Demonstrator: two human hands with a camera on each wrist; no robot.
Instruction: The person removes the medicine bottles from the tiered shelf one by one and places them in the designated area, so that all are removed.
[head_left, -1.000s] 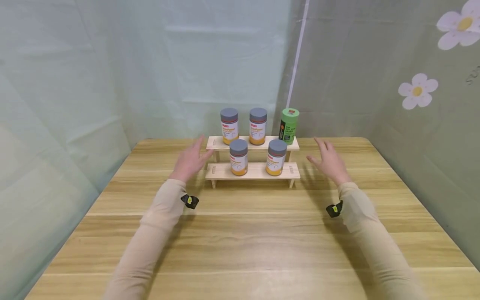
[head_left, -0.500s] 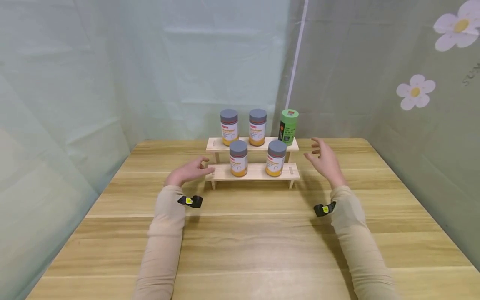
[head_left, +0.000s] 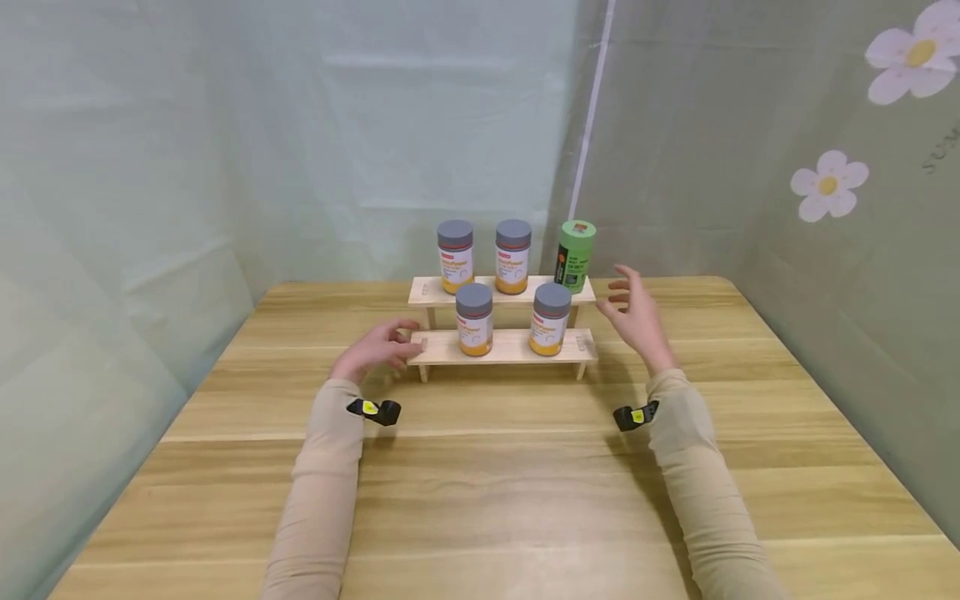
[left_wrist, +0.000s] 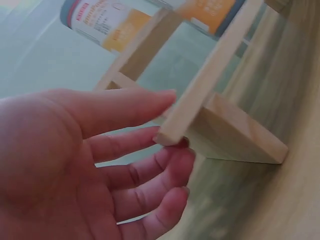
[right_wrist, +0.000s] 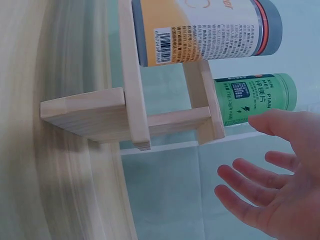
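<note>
A two-tier wooden display stand (head_left: pixel 510 346) stands on the table. My left hand (head_left: pixel 371 350) grips the left end of its lower board, thumb on one side and curled fingers on the other. In the left wrist view, the board's end (left_wrist: pixel 169 137) lies between thumb and fingers. My right hand (head_left: pixel 637 321) is at the right end of the upper board, fingers spread and bent, holding nothing. Its thumb reaches toward a green bottle (head_left: pixel 576 258) on the upper tier; whether they touch I cannot tell. Grey-lidded jars (head_left: pixel 474 321) share both tiers, all upright.
The wood-grain table (head_left: pixel 487 483) stretches toward me from the stand. Pale green cloth (head_left: pixel 435 125) hangs behind and at the sides, with printed white flowers (head_left: pixel 827 185) on the right. Dark wrist cameras (head_left: pixel 386 412) are strapped to both sleeves.
My left hand has come down from beside the upper board to the lower board's left end. My right hand has moved left, nearer the green bottle. The stand and containers stay put.
</note>
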